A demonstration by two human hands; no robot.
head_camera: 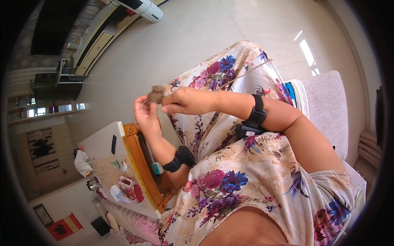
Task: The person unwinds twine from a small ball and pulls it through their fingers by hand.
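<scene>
A small greyish-brown bundle [156, 94], which looks like yarn or fibre, is between my two hands over the left side of my lap. My left hand [146, 112] has its fingertips and thumb against the lower left of the bundle. From the right, my right hand [181, 101] pinches the bundle's edge, its thumb below the curled fingers. A thin tan cord or stick [243, 75] lies slantwise over the floral fabric [215, 72] on my lap, its lower end hidden behind my right forearm. Both forearms wear black straps with black devices.
At the left stands a wooden-edged table [104, 141] with a black remote control [114, 144], a white bag [82, 163], packets and a glass vessel. A small teal-and-white box [158, 168] is near my left forearm. A pale upholstered seat [326, 110] is at the right; tiled floor extends ahead.
</scene>
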